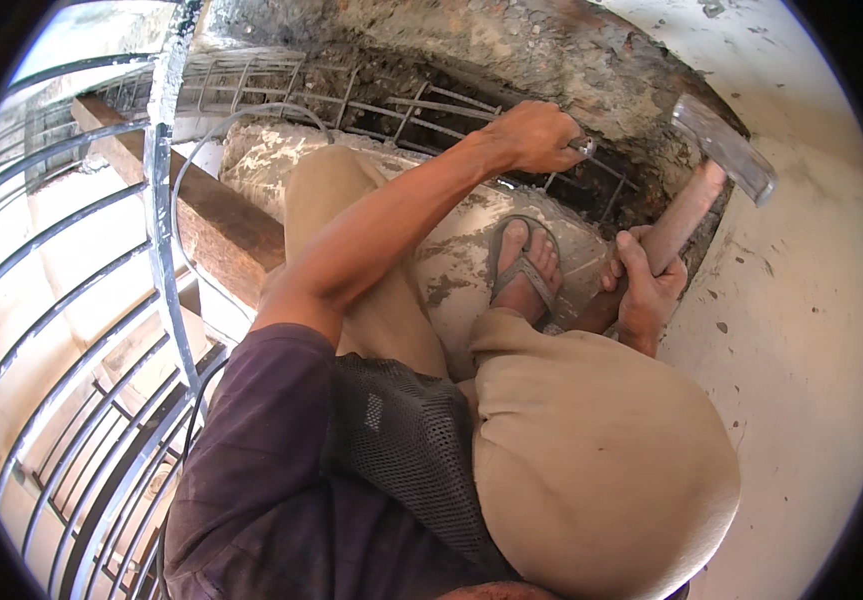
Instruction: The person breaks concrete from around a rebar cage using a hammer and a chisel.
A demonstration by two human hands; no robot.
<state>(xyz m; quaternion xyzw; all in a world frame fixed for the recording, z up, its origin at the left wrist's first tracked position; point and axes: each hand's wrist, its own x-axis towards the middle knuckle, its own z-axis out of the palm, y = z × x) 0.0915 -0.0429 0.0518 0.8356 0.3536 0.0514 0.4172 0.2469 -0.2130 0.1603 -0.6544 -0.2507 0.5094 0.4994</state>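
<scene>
My left hand [534, 138] is closed in a fist over the broken edge of the concrete, among bare steel bars. A chisel's round metal end [583, 147] sticks out of the fist on the right; the rest of it is hidden. My right hand [646, 285] is wrapped round the wooden handle of a hammer [679, 215], low and to the right beside my sandalled foot [526, 262]. Raised above that hand, the hammer's heavy steel head [723, 150] is close to the white wall, apart from the chisel.
Rebar [421, 105] runs across a dark hollow in the broken concrete [551, 50]. A curved metal grille [161, 180] stands at left, with a wooden beam [216, 215] behind it. A white wall [791, 350] closes the right side. A grey cable [186, 165] loops by the grille.
</scene>
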